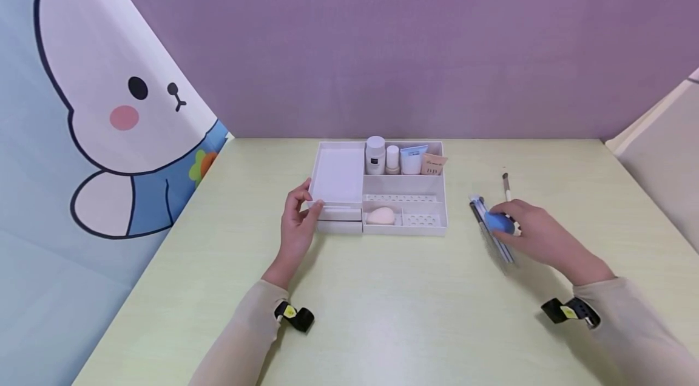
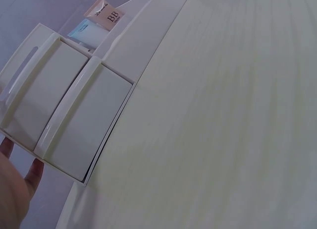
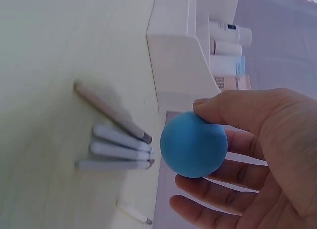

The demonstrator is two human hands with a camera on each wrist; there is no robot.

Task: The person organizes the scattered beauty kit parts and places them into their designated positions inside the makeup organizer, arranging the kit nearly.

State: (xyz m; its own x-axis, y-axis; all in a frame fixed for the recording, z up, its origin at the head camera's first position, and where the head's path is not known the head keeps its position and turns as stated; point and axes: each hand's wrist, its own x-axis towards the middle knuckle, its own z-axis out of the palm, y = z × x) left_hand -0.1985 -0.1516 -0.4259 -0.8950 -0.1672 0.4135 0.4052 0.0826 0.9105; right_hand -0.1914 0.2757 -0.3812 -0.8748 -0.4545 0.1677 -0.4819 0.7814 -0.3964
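My right hand point(image 1: 526, 231) pinches a blue makeup sponge point(image 3: 193, 144) between thumb and fingers, above several makeup brushes point(image 1: 494, 234) lying side by side on the table. One more brush point(image 1: 506, 186) with a dark tip lies just beyond them. My left hand point(image 1: 297, 225) grips the front left corner of a white cosmetics organizer point(image 1: 404, 231), its thumb at the front edge and its fingers against the side. Two stacked drawers point(image 2: 81, 117) face front there, both pushed in. A pale pink sponge point(image 1: 380, 216) sits in the organizer's front compartment.
Along the organizer's back row stand a white bottle point(image 1: 375, 158), a smaller white-capped bottle point(image 1: 392, 161), a blue and white tube point(image 1: 412, 160) and a beige BB tube point(image 1: 434, 164). Behind the table point(image 1: 382, 313) hangs a purple cloth point(image 1: 404, 46).
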